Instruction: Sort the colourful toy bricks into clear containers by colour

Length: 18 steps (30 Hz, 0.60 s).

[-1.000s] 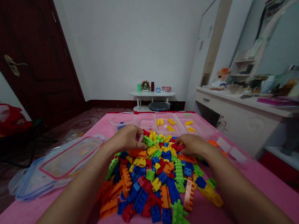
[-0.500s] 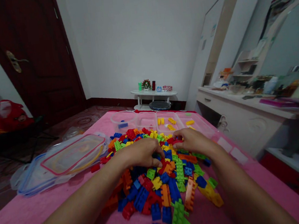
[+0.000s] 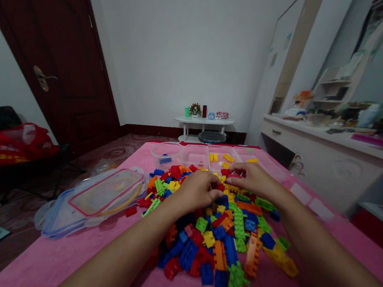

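A heap of plastic building blocks (image 3: pixel 189 253) in red, blue, yellow, green and orange spreads over a pink cloth (image 3: pixel 97 258). My left hand (image 3: pixel 201 190) reaches over the middle of the heap, fingers curved down and thumb apart from them. Red and blue blocks lie close to its fingertips, and nothing shows clearly in its grasp. At the heap's right back side, my right hand (image 3: pixel 251 178) is closed, thumb and fingers around a red building block (image 3: pixel 235 175). Its fingers partly cover that block.
Behind the heap stand clear containers (image 3: pixel 194 154), some with yellow or blue blocks inside. Stacked clear lids (image 3: pixel 106 193) with coloured rims lie at the left. A white dresser (image 3: pixel 317 141) runs along the right, and a low white table (image 3: pixel 206 120) stands against the far wall.
The view has swung slightly left, shifting the scene rightward. My left hand has moved toward my right hand, over the heap's middle. The right hand keeps a red block at its fingers.
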Available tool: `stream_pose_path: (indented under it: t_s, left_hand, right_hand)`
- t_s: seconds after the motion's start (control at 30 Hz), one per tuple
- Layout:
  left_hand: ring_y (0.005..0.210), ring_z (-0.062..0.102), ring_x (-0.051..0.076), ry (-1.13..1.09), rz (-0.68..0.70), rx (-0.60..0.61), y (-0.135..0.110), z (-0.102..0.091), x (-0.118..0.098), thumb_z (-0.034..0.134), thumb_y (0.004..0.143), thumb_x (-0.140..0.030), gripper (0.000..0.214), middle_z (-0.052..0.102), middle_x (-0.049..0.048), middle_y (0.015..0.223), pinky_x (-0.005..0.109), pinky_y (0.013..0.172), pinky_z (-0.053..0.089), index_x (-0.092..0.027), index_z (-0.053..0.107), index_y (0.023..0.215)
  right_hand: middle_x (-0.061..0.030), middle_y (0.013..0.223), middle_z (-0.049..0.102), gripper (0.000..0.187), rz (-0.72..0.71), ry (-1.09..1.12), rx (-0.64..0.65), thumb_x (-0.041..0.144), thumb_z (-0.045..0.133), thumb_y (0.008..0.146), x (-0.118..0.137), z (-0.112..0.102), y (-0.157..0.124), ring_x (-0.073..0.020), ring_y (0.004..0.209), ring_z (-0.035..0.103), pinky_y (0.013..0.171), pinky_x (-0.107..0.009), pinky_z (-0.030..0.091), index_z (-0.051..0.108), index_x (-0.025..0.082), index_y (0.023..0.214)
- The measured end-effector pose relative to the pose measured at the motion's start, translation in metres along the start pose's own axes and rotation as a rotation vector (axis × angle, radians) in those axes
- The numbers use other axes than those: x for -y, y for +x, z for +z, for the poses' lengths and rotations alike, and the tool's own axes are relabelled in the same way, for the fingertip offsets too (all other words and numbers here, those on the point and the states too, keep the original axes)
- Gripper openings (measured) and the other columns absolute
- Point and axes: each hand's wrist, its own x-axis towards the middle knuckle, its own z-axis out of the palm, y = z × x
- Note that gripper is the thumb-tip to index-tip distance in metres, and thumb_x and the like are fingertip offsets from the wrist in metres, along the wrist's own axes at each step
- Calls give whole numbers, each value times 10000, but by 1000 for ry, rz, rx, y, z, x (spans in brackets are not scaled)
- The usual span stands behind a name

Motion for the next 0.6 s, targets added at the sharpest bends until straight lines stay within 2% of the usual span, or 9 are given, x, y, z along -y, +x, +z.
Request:
stream_pose_path:
  t_s: [0.07, 0.13, 0.23, 0.3, 0.4, 0.47, 0.53, 0.6]
  left_hand:
    - [645, 586, 156, -264, -157, -116, 4, -1, 1, 590, 772, -288, 169, 644, 49, 733, 267, 644, 458, -151, 661, 841]
    - [610, 586, 135, -684, -329, -159, 8, -4, 2, 549, 797, -266, 166, 623, 43, 744, 268, 631, 486, -138, 613, 880]
    - [693, 643, 159, -1357, -555, -55, 11, -9, 4, 477, 851, -311, 250, 628, 83, 824, 296, 680, 526, -122, 545, 1001]
    - [776, 664, 197, -1630, -633, 28, 11, -11, 5, 436, 880, -393, 338, 629, 119, 849, 314, 713, 534, -102, 522, 1028]
    - [792, 659, 211, -1815, -633, 31, 11, -10, 7, 419, 891, -451, 395, 620, 125, 831, 321, 702, 544, -85, 519, 999]
    - [724, 642, 178, -1869, -627, 32, 10, -8, 8, 402, 908, -420, 369, 609, 122, 804, 258, 603, 536, -78, 529, 965]
    - [606, 593, 115, -1878, -651, 53, 9, -9, 10, 389, 924, -327, 293, 596, 115, 776, 153, 453, 454, -77, 541, 938]
    - [507, 514, 62, -1848, -681, 51, 10, -15, 14, 415, 910, -221, 194, 580, 90, 748, 96, 357, 333, -83, 551, 920]
  right_hand:
    - [-50, 788, 690, 294, 38, 86, -119, 374, 624, 711, 5, -2, 1, -170, 646, 583, 574, -270, 440, 702, 157, 892]
    - [-62, 809, 694, 337, 57, 175, -222, 403, 627, 712, 13, -3, 1, -175, 630, 592, 559, -283, 463, 692, 149, 924]
    - [-69, 853, 698, 330, 3, 293, -285, 384, 643, 710, 28, 1, 0, -180, 688, 620, 616, -290, 498, 688, 153, 941]
    - [-72, 893, 696, 346, -18, 343, -260, 348, 659, 703, 37, 5, -1, -169, 702, 623, 639, -283, 505, 682, 156, 991]
    - [-90, 944, 684, 438, -4, 386, -211, 326, 668, 702, 47, 10, -3, -140, 636, 600, 593, -270, 500, 648, 136, 1096]
    - [-106, 967, 679, 422, -4, 406, -248, 336, 662, 714, 51, 9, -4, -137, 634, 599, 594, -271, 500, 652, 122, 1078]
    - [-111, 949, 685, 371, 6, 420, -306, 347, 648, 730, 52, 4, -5, -142, 635, 606, 590, -273, 498, 669, 121, 1023]
    - [-103, 884, 693, 329, 31, 439, -342, 345, 632, 743, 52, -2, -6, -143, 604, 608, 555, -266, 489, 678, 120, 979]
